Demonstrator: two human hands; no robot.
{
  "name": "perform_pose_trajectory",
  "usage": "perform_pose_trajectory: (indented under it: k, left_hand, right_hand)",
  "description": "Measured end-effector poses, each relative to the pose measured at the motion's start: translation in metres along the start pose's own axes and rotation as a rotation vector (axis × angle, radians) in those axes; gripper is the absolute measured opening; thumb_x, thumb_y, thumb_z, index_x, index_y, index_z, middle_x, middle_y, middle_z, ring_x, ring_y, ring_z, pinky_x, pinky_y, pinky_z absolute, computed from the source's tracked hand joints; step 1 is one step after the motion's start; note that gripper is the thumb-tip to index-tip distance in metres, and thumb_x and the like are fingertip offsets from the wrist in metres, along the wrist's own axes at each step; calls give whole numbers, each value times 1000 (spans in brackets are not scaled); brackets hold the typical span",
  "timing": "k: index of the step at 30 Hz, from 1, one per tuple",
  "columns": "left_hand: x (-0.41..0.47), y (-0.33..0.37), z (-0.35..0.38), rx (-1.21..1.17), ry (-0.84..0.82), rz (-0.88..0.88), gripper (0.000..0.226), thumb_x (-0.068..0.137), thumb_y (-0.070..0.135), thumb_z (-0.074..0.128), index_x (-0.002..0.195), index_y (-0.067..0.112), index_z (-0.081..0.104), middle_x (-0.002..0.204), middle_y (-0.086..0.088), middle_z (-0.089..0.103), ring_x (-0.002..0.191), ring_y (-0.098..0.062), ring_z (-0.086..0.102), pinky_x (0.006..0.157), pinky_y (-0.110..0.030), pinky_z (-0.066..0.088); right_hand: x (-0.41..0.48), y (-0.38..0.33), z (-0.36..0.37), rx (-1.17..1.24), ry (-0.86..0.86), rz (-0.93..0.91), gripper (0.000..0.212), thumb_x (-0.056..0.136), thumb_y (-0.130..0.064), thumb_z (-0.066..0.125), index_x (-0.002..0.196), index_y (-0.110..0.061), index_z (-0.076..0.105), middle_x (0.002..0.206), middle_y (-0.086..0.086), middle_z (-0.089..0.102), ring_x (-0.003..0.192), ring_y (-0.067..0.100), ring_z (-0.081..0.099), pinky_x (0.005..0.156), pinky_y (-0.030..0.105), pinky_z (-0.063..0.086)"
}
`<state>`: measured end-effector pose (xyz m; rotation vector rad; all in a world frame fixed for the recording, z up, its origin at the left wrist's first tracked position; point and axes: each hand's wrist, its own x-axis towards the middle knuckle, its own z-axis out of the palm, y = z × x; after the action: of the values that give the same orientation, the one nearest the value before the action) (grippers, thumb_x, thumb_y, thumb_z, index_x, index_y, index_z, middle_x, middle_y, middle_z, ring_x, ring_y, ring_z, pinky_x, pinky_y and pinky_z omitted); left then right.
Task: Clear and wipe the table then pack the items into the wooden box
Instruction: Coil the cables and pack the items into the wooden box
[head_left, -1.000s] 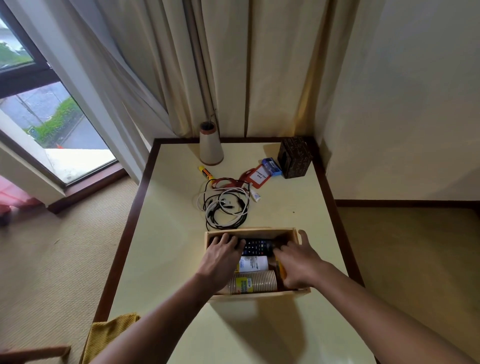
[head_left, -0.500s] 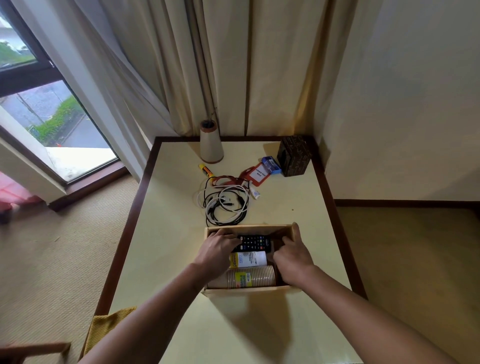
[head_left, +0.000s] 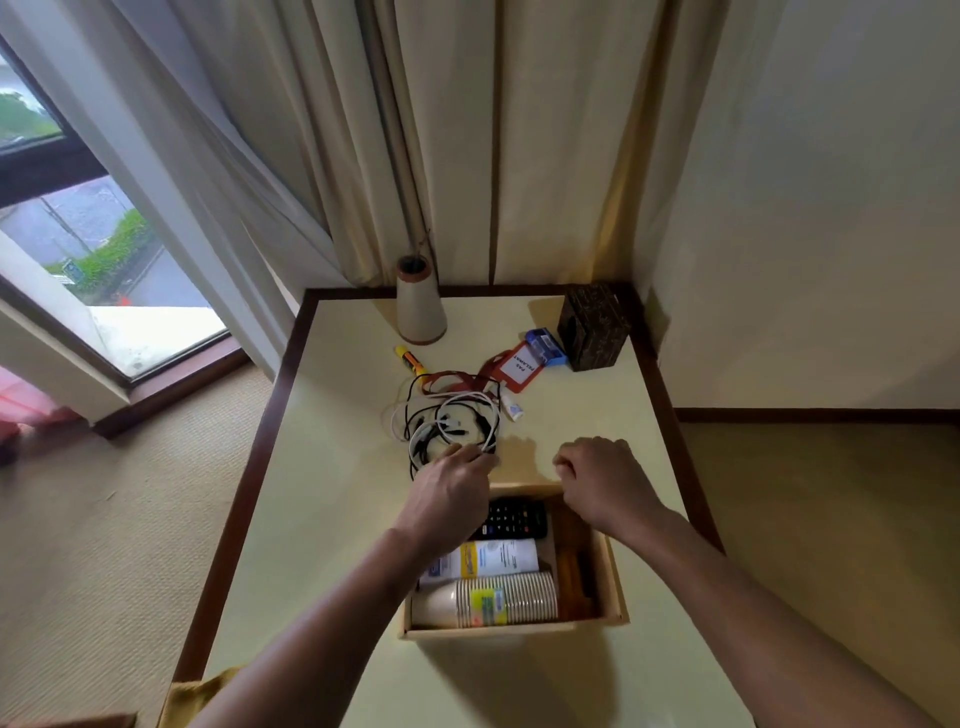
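On the table: a cream-topped square table with dark wood edging (head_left: 332, 519) stands in a curtained corner.
Curtains: pale cream drapes (head_left: 467, 130) hang behind it.
Wooden box: the open light wooden box (head_left: 615, 597) sits near the front edge, holding a sleeve of stacked paper cups with a yellow-green label (head_left: 506, 600), a white tube with blue and yellow print (head_left: 485, 560), too small to read, and a black remote control (head_left: 514, 519).
Left hand: the left hand (head_left: 449, 499) reaches past the box, fingertips touching the tangle of black and white cables (head_left: 447, 421); whether it has pinched them I cannot tell.
Right hand: the right hand (head_left: 602, 480) hovers loosely curled over the box's far rim, holding nothing.
Far side: beige cone (head_left: 420, 306), dark patterned box (head_left: 592, 327), small blue box (head_left: 545, 347), yellow marker (head_left: 410, 359).
Writing: a red badge holder (head_left: 519, 366) shows "PAS" and a second, blurred word.
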<state>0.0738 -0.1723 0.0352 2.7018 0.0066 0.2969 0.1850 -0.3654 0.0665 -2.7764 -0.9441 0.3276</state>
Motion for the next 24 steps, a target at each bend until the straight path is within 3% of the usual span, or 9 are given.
perform_pose_trajectory:
  k: [3,6,9,11,13,15,19,24]
  left_hand:
    - [44,-4,-2,-15,-26,-83,31,97,1,54,121,10,72,115,-7,72,97,-21,68,76,-33,60]
    - [87,-12,2,-53,-118,-200,30,98,7,46,113,14,72,114,-4,68,86,-16,63,59,-22,47]
    - [125,-22,20,-144,-195,-303,26,100,11,51,109,17,75,109,4,69,87,-12,65,63,-17,46]
    - [147,-30,39,-198,-211,-412,19,99,16,56,104,18,74,108,3,71,90,-16,68,69,-26,56]
    - [166,-37,59,-234,-249,-525,24,98,21,58,117,14,70,121,-6,66,106,-26,67,87,-38,58]
    - [179,-41,75,-213,-295,-583,39,99,29,58,134,10,59,131,-12,60,116,-31,63,94,-40,56]
    - [193,-46,102,-97,-376,-638,56,97,39,64,141,7,50,135,-16,58,120,-35,62,93,-40,54]
    - [193,-49,115,-225,-332,-721,62,89,11,70,144,4,43,127,-17,60,112,-35,66,89,-40,59]
  right_hand:
    - [40,11,-6,193,116,58,20,98,-21,57,107,-19,74,102,1,70,94,19,64,84,41,55]
    - [90,23,-3,245,188,124,22,96,-18,59,112,-15,74,108,6,69,101,24,65,85,40,57]
    - [138,32,3,287,193,196,25,98,-19,57,118,-13,72,113,11,69,106,28,65,87,39,55]
    - [167,37,9,295,161,219,27,99,-19,56,121,-11,69,116,14,67,108,31,65,86,39,54]
    - [195,41,17,313,130,234,32,99,-19,55,128,-10,64,120,16,63,113,33,62,90,41,54]
    - [216,43,24,285,99,236,38,99,-22,53,137,-13,55,127,17,57,119,35,57,97,45,51]
    - [247,48,46,175,47,227,49,99,-24,53,146,-20,41,144,13,45,130,36,49,101,47,44]
    - [257,50,64,77,79,248,42,100,-23,54,141,-21,45,136,12,52,123,33,53,95,45,47]
